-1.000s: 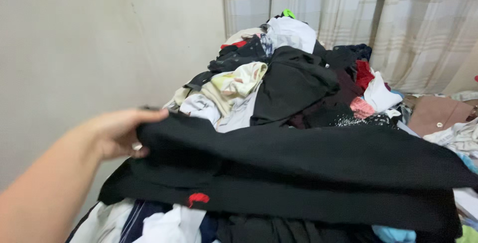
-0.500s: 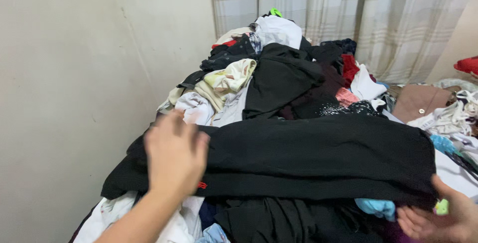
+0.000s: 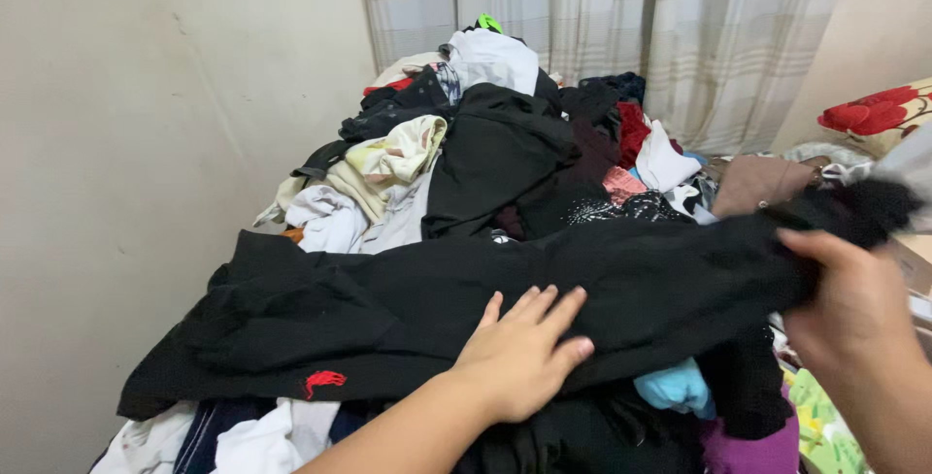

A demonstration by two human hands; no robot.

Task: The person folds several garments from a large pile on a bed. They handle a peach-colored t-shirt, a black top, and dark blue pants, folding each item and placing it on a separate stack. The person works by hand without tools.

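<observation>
A long black fabric garment (image 3: 388,304) lies spread across the lower middle of the frame, stretching from the lower left, where a small red embroidered mark (image 3: 323,380) shows on it, up to the right edge. The left hand (image 3: 519,353) rests flat on this garment at bottom centre, fingers extended and slightly spread, palm down on the cloth and closed around nothing. The right hand (image 3: 849,304), at the right side of the frame, is clenched around the garment's far end, with a bunched black tip of the cloth sticking out above the knuckles towards the upper right. The garment sits on top of a tall heap of mixed clothes (image 3: 485,144) that fills the centre and rises toward the top of the frame. In that heap, a pale yellow and cream crumpled top (image 3: 393,159) lies left of centre, a white folded piece (image 3: 490,57) sits near the peak with a small bright green bit (image 3: 488,23) just above it, and a red cloth (image 3: 631,130) shows right of centre. Just below the garment's lower edge, right of the left hand, a light blue cloth (image 3: 675,387) pokes out, with purple fabric (image 3: 748,450) in the lower right. A plain beige wall (image 3: 126,144) fills the left side, checked pale curtains (image 3: 602,18) hang across the top, and a cushion with red flowers (image 3: 874,115) shows at the upper right edge.
</observation>
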